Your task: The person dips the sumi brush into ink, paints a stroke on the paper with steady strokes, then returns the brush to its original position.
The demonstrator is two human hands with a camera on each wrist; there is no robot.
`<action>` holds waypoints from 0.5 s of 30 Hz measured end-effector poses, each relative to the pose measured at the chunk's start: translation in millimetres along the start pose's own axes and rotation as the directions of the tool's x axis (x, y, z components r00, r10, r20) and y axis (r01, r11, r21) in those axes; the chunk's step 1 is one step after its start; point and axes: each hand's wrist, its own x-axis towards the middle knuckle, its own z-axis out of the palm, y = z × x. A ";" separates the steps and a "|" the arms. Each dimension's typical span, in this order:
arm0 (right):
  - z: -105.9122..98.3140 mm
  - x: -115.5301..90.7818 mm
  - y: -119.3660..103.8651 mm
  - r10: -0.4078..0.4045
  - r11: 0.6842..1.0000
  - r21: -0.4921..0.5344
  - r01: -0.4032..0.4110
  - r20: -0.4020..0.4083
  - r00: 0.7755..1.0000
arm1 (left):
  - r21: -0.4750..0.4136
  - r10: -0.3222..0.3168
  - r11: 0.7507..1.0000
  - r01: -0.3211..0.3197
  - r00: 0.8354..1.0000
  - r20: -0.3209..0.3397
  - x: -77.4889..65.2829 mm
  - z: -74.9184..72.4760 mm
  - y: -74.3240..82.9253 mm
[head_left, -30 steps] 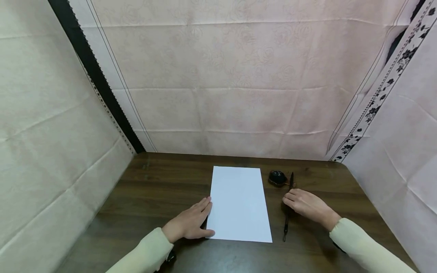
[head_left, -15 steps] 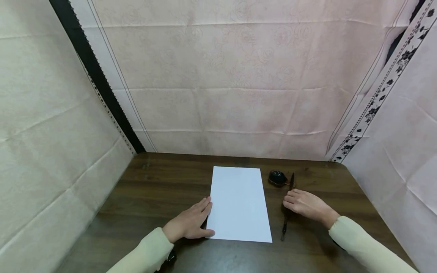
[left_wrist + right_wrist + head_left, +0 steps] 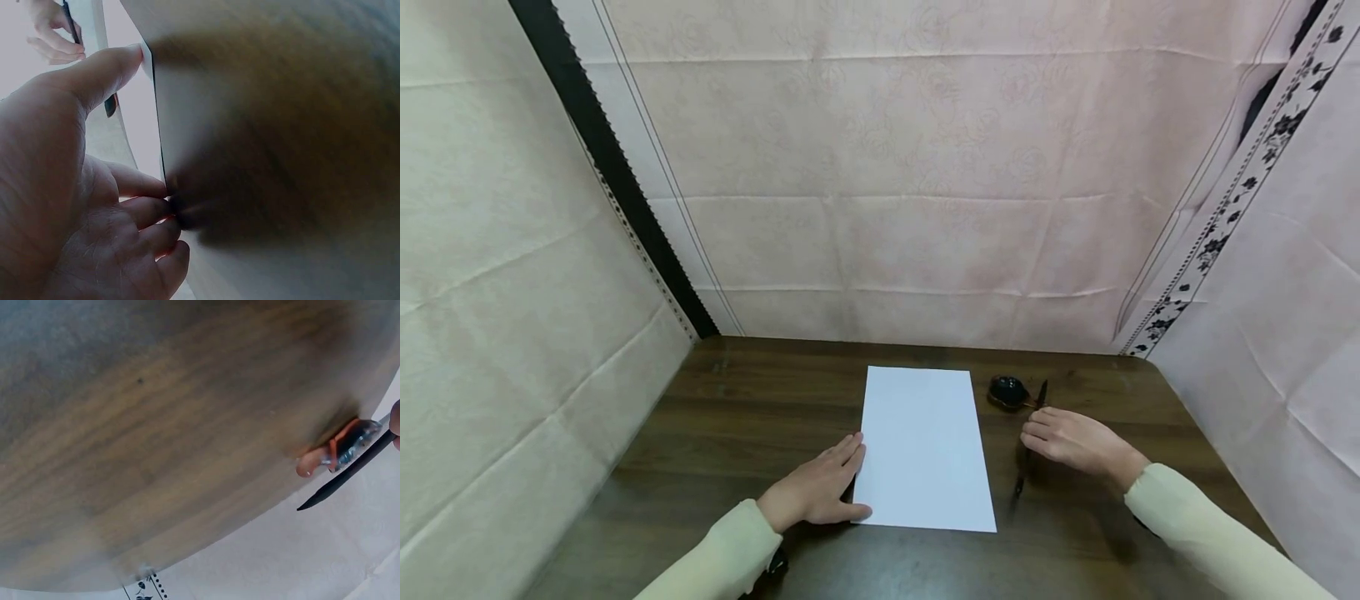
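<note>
A white sheet of paper (image 3: 922, 450) lies on the brown table. My left hand (image 3: 820, 485) rests at its left edge, thumb and fingertips touching the sheet, fingers extended. In the left wrist view, the thumb and fingertips of that hand (image 3: 75, 169) meet the paper's edge. My right hand (image 3: 1078, 446) pinches a dark writing brush (image 3: 1042, 393) by its handle, right of the paper. Its pointed dark tip (image 3: 322, 492) shows in the right wrist view, while most of the handle is hidden by the fingers. Just left of the tip sits a small black, glossy ink dish (image 3: 1009, 391) with a brown rim.
The wooden table (image 3: 760, 400) reaches back to a pale cloth hanging (image 3: 925, 208). Cloth panels also stand at the left (image 3: 512, 333) and right (image 3: 1285, 358). A black object shows beneath the left sleeve (image 3: 730, 546).
My right hand has shifted slightly up in the head view with the brush, whose looped lower end has moved up and a little left. The left hand and paper stay nearly still.
</note>
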 end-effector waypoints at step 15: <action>-18.5 13.6 30.7 0.062 0.993 0.106 -0.043 -0.189 0.980 | 0.005 -0.009 1.000 0.009 1.000 0.007 -1.0 -1.0 0.9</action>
